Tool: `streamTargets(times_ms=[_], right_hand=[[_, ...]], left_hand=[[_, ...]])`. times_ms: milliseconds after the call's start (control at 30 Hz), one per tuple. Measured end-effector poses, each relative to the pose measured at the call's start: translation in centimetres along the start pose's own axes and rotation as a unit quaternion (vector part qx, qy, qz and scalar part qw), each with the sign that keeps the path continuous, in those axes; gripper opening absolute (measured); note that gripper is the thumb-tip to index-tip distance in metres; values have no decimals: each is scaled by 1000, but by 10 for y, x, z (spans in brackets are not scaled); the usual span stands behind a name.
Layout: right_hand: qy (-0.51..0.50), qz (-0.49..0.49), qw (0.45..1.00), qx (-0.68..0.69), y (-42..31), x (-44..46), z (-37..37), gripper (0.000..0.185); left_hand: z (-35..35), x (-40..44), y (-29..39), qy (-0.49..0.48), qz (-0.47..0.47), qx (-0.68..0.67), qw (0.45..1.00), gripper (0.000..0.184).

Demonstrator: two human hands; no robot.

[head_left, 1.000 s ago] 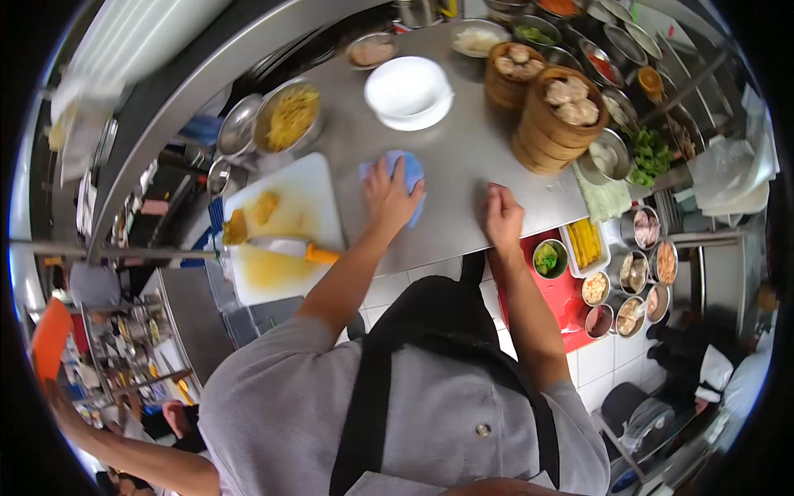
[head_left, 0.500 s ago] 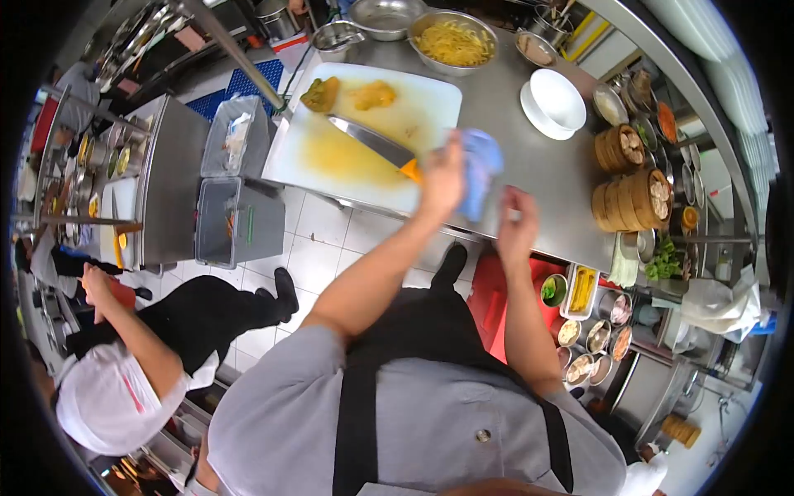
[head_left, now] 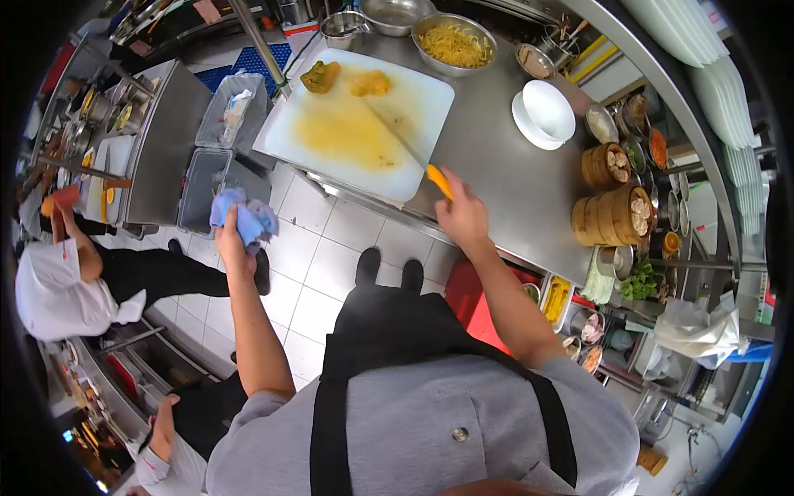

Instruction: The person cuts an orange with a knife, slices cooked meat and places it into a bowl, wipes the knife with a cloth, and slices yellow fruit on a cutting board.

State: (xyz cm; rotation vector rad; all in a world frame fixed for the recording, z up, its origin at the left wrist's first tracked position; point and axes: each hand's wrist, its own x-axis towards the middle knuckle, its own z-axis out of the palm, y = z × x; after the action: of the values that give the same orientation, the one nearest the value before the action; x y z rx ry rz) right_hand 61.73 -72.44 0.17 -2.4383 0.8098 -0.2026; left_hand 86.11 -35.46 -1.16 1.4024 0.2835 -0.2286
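Out to the left, my left hand (head_left: 235, 245) grips a crumpled blue cloth (head_left: 245, 217), held over the floor near the grey bins. My right hand (head_left: 465, 215) is closed around the orange handle of a kitchen knife (head_left: 439, 179). The knife's blade reaches across the stained white cutting board (head_left: 426, 99); whether it touches the surface I cannot tell. On the far part of the board lie a green-skinned chunk of what looks like pumpkin (head_left: 321, 78) and a soft orange piece (head_left: 370, 83).
Behind the board stands a bowl of yellow shreds (head_left: 455, 44). White bowls (head_left: 543, 116) and bamboo steamers (head_left: 614, 219) occupy the counter's right side. Grey bins (head_left: 203, 186) flank the board's left. Co-workers (head_left: 70, 289) stand on the left. A red container (head_left: 488, 306) sits below the counter.
My left hand has carried the cloth from the board's right edge far to the left. My right hand, empty before, has taken hold of the knife that lay on the board.
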Motion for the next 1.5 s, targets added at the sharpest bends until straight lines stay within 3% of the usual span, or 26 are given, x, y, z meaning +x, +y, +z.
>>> streamTargets(times_ms=[67, 133, 233, 267, 300, 367, 567, 733, 900, 967, 1000, 1067, 1100, 1167, 1200, 1267, 1333, 1400, 1467, 1500], right_hand=[[44, -5, 999, 3, 27, -8, -4, 53], [129, 41, 982, 133, 55, -6, -8, 50], [119, 16, 981, 153, 113, 25, -1, 45], [159, -32, 971, 178, 150, 43, 24, 43], [156, -39, 971, 180, 143, 46, 12, 43], [-49, 214, 936, 277, 108, 40, -24, 45], [-135, 183, 922, 313, 102, -12, 2, 45], [-83, 159, 910, 373, 53, -60, 59, 45], [-78, 233, 887, 391, -67, -80, 113, 44], [-126, 230, 875, 407, -126, -72, 146, 44], [-102, 148, 903, 390, -141, -61, 186, 44], [84, -129, 953, 259, -193, -22, 262, 44], [35, -93, 981, 168, -247, -6, 256, 42], [-49, -80, 995, 17, -332, 38, 265, 39], [-84, -101, 991, -40, -356, 61, 280, 37], [-114, -118, 986, -22, -394, 94, 300, 36], [-145, -120, 982, 34, -424, 101, 306, 35], [-188, -91, 976, 65, -454, 106, 297, 32], [-234, -49, 961, 135, -452, 105, 303, 30], [-234, -48, 962, 131, -448, 104, 294, 30]], left_hand=[[5, -34, -13, 29, -21, -3, 999, 35], [4, -54, -42, -9, -27, -32, 999, 35], [-3, -71, -70, 28, -73, 43, 996, 38], [-9, -74, -74, 32, -74, 44, 996, 38], [-14, -76, -78, 40, -70, 34, 996, 39], [-18, -97, -64, 49, -86, 48, 994, 43], [-80, -82, -59, 70, -108, 69, 989, 46], [-126, -29, -58, 58, -123, 1, 991, 47], [-166, 48, -37, -2, -155, -73, 985, 50], [-185, 86, -13, -16, -153, -114, 981, 48], [-203, 110, -10, -27, -147, -133, 980, 46], [-243, 160, -3, -22, -139, -182, 973, 46], [-259, 176, 4, -29, -100, -139, 985, 47], [-265, 194, 30, 87, 9, 55, 995, 49], [-266, 197, 43, 108, 81, 165, 977, 52], [-265, 216, 44, 153, 233, 347, 895, 56], [-239, 225, 47, 55, 366, 344, 863, 53], [-197, 221, 64, -7, 474, 447, 759, 51], [-177, 231, 68, -133, 454, 473, 743, 56], [-181, 246, 60, -133, 453, 469, 746, 56]])
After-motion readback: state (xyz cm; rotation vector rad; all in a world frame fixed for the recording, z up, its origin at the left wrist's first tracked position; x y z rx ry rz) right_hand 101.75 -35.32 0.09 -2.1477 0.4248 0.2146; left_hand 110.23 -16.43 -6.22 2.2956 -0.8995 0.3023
